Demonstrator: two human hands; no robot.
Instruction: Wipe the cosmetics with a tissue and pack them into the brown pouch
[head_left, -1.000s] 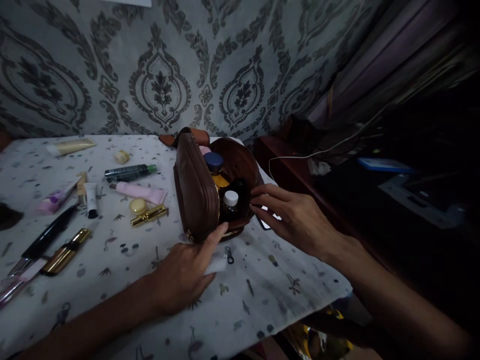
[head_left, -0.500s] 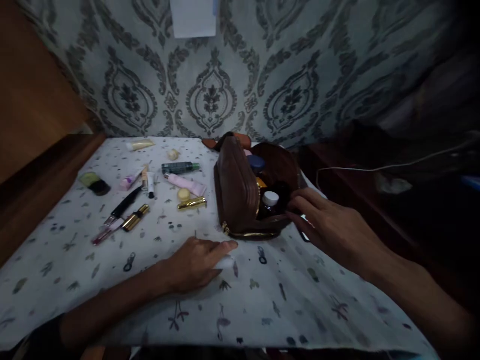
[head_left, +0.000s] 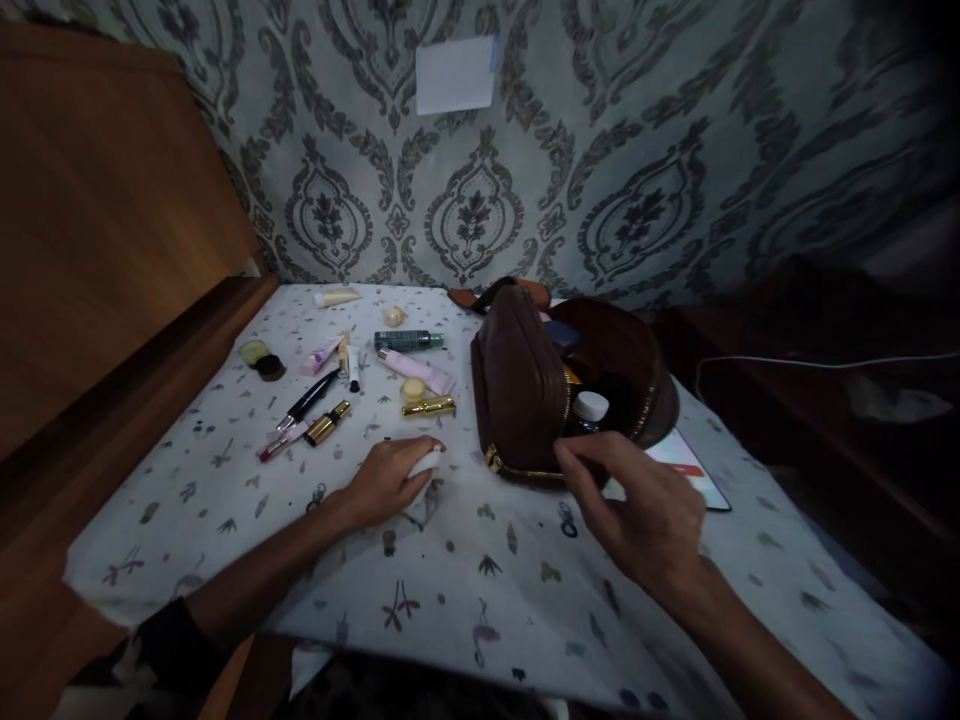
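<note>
A brown bag (head_left: 521, 390) stands unzipped on the patterned tablecloth, its lid folded back to the right. Inside it show a white-capped bottle (head_left: 590, 408) and a dark blue round item (head_left: 561, 336). My right hand (head_left: 649, 505) is at the bag's front rim, thumb and finger closed on the edge; its other fingers are partly hidden. Left of the bag, my left hand (head_left: 390, 482) rests low over the cloth, fingers closed around something white that I cannot make out. Near it lie a gold tube (head_left: 428, 406), a yellow round item (head_left: 412, 389) and a pink tube (head_left: 416, 371).
Further left lie a green bottle (head_left: 409, 341), a black and gold lipstick (head_left: 328, 423), a black pen-like item (head_left: 307, 400), a brush (head_left: 262, 361) and several small tubes. A flat white and red item (head_left: 686, 465) lies partly under the bag. Wooden furniture (head_left: 112, 200) borders the left.
The view has shifted, so more of the left side shows. My right hand has moved from the bag's right side to its front rim, uncovering the flat item. My left hand remains closed.
</note>
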